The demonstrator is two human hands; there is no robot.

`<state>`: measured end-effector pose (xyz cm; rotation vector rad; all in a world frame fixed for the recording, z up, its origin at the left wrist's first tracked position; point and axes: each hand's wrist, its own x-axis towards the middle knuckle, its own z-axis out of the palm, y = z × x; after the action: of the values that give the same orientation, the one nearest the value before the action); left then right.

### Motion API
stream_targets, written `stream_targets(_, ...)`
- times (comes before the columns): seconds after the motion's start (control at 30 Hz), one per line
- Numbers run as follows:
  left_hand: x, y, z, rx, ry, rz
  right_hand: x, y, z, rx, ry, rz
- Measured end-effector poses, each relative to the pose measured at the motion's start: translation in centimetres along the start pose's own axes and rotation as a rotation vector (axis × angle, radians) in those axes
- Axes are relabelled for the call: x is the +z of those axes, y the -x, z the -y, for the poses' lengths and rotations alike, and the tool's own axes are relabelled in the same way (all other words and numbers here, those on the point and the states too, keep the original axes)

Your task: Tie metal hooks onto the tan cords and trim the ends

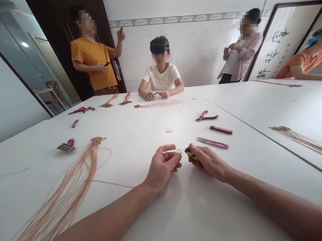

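Observation:
Above the white table (155, 214), my left hand (163, 167) pinches a small fish hook (179, 151) between thumb and fingers, its bend sticking up. A thin orange line runs out from under my left wrist to the left. Closed round a yellow and black lighter (192, 155), my right hand (210, 163) has its thumb over the top end. The lighter's end points at the hook, with a small gap between them. No flame can be seen. Left of my hands lies a bundle of orange lines (84, 175) with hooks (97, 139) clustered at its far end.
Thread snips (212, 143), a red and black lighter (221, 129) and red-handled pliers (206, 116) lie beyond my right hand. A small box (66, 147) sits at the left. Across the table a person (162, 79) is seated; several others are nearby.

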<state>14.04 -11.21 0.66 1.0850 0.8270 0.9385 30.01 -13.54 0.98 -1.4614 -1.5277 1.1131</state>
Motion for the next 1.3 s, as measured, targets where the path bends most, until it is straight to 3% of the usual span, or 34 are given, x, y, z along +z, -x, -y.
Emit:
stream_targets(1.0, 0.1, -0.1, -0.2, -0.042, -0.007, 0.008, 0.3, -0.5, -0.1, 0.027, 0.127, -0.053)
stream_targets(1.17, 0.1, 0.0, -0.2, -0.045, -0.008, 0.003, -0.2, -0.7, -0.8, -0.109, 0.522, -0.212)
stream_targets(1.3, 0.0, 0.0, -0.1, -0.032, -0.012, 0.025, -0.5, -1.1, -1.6, -0.213, 0.766, -0.243)
